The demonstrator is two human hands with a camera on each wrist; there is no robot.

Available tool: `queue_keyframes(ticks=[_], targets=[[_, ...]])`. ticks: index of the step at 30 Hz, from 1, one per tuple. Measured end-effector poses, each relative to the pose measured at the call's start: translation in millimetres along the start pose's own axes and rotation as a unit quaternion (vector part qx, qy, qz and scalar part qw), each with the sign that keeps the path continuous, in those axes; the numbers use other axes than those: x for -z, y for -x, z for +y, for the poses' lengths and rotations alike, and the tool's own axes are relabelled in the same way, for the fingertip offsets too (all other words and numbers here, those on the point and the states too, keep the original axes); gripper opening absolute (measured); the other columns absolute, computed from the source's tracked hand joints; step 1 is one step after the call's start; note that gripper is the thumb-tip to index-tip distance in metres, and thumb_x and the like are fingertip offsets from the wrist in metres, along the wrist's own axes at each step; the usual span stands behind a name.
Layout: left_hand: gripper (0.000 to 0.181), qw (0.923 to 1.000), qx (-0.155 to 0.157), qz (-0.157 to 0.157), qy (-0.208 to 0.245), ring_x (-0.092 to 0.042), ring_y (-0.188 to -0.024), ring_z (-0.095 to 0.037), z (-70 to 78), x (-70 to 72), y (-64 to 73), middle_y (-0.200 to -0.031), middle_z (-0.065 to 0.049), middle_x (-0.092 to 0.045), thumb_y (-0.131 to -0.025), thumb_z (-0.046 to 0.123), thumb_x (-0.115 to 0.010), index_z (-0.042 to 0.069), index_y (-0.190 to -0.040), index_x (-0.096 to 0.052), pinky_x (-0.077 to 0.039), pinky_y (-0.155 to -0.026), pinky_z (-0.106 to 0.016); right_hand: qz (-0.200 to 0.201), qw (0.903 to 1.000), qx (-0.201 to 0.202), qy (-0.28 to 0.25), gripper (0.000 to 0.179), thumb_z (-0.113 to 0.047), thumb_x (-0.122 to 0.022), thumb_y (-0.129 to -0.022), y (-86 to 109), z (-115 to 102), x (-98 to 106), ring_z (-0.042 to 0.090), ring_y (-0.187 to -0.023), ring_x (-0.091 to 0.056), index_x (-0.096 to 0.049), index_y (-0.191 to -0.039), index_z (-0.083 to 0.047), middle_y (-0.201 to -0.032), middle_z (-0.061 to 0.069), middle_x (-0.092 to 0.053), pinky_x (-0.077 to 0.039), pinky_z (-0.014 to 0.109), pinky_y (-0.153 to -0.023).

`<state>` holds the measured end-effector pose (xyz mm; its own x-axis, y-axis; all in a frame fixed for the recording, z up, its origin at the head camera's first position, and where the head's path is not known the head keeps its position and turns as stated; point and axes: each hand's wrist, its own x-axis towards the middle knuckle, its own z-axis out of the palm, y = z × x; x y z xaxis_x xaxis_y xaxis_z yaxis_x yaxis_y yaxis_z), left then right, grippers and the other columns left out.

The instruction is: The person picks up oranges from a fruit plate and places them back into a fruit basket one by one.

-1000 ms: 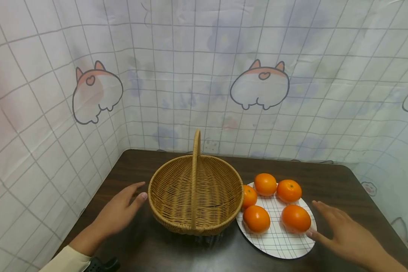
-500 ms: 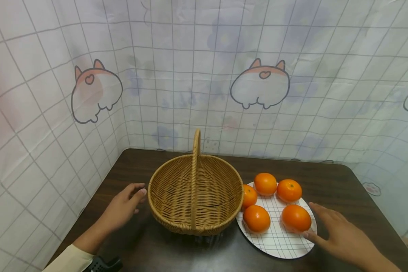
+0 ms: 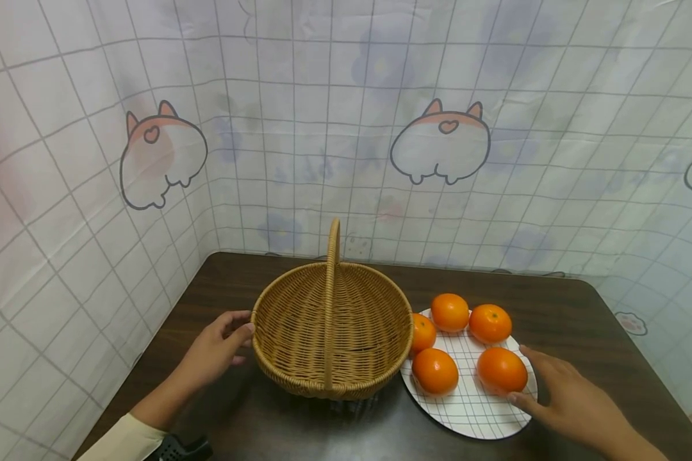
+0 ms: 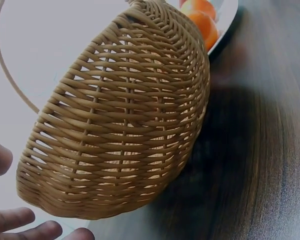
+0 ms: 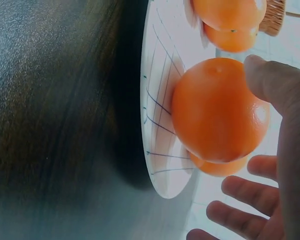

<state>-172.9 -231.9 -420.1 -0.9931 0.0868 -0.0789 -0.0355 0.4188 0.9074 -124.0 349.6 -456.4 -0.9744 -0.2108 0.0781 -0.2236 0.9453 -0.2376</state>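
A wicker basket [image 3: 288, 346] with a tall arched handle stands on the table, nothing in it. My left hand [image 3: 216, 349] is at its left rim, thumb and fingers spread loosely; in the left wrist view the fingers [image 4: 12, 219] show a gap to the basket's end. Right of the basket, a white plate [image 3: 478, 419] with a dark grid pattern bears several oranges. My right hand [image 3: 576, 400] reaches in from the right, thumb and fingers apart around the near right orange [image 3: 502, 370]. In the right wrist view the thumb tip overlaps that orange's edge.
Another orange [image 3: 435, 371] lies at the plate's left front, close to the basket. The dark wood-grain table [image 3: 300, 435] reaches back to a grid-patterned cloth wall [image 3: 346, 147] with cartoon prints. A dark band [image 3: 179, 448] is around the left wrist.
My left hand has moved right to the basket's rim, its fingers bending a little. My right hand has shifted left, closer to the near right orange. Basket and plate stay in place.
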Motion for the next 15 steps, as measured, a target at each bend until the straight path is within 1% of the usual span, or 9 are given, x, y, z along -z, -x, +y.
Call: queue_keyframes(ticks=[9,15], targets=[[0.050,1.0000,0.003,-0.001,-0.004,-0.063,-0.111,-0.032,0.3,-3.9,-1.6,-0.139,-0.021,-0.055,-0.107,0.029,-0.056,0.001,-0.147,-0.046,-0.061,-0.082,-0.046,0.000,1.0000,-0.007,-0.007,0.102,-0.077,-0.067,-0.081,-2.9,-2.3,-5.3,0.052,-0.124,-0.051,-0.050,-0.146,0.000,-0.142,0.027,-0.054,-0.048,0.074,-0.085],[0.050,1.0000,0.006,0.001,-0.001,-0.064,-0.111,-0.032,0.5,-4.4,-2.2,-0.140,-0.022,-0.054,-0.107,0.029,-0.056,0.001,-0.147,-0.046,-0.061,-0.083,-0.046,0.004,1.0000,-0.005,-0.005,0.102,-0.077,-0.069,-0.079,-5.4,-1.6,-8.6,0.052,-0.122,-0.054,-0.052,-0.145,-0.001,-0.140,0.028,-0.056,-0.049,0.072,-0.084]])
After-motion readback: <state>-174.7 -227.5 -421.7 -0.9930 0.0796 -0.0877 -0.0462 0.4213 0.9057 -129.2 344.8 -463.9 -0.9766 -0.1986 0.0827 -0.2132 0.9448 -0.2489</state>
